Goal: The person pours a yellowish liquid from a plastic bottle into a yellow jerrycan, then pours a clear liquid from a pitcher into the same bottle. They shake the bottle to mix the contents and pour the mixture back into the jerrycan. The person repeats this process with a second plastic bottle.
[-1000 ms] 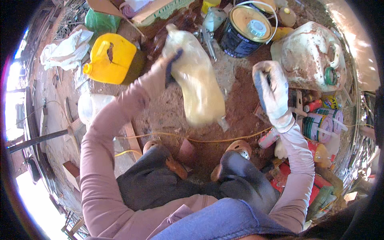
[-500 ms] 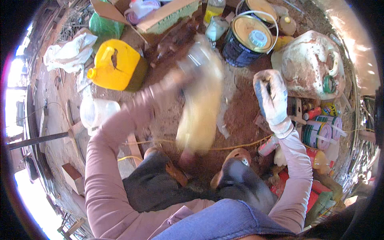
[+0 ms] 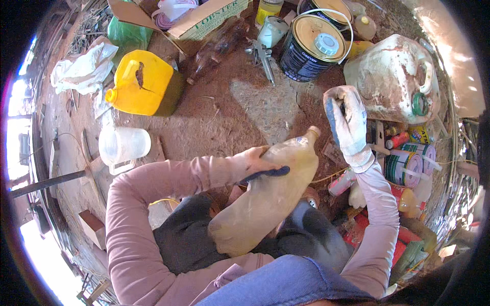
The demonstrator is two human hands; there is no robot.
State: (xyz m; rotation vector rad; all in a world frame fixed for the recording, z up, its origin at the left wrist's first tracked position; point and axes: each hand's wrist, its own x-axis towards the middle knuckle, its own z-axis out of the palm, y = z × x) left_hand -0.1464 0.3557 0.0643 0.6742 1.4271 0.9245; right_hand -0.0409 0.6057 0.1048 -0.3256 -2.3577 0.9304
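Observation:
A large plastic bottle (image 3: 270, 194) with a cloudy, yellowish look lies slanted above my lap, its neck toward the upper right and its base toward the lower left. My left hand (image 3: 259, 162) is wrapped round its upper side; a dark patch shows along that hand. The bottle's neck (image 3: 313, 133) points toward my right hand but is apart from it. My right hand (image 3: 348, 122), in a white glove with a bluish palm, is held up with curled fingers. What lies inside those fingers, if anything, is hidden. A metal spray gun (image 3: 263, 62) rests beyond, beside the paint bucket (image 3: 301, 58).
A yellow jerrycan (image 3: 140, 84) and a clear plastic jug (image 3: 124, 144) stand on the left. To the right are a dirty white jerrycan (image 3: 390, 76) and several tins (image 3: 403, 168). A cardboard box (image 3: 204, 25) and a brown bottle (image 3: 209, 58) lie at the back.
The bottle has swung down toward my lap, its neck now to the upper right. My left hand has come nearer with it, uncovering the spray gun. My right hand has hardly moved.

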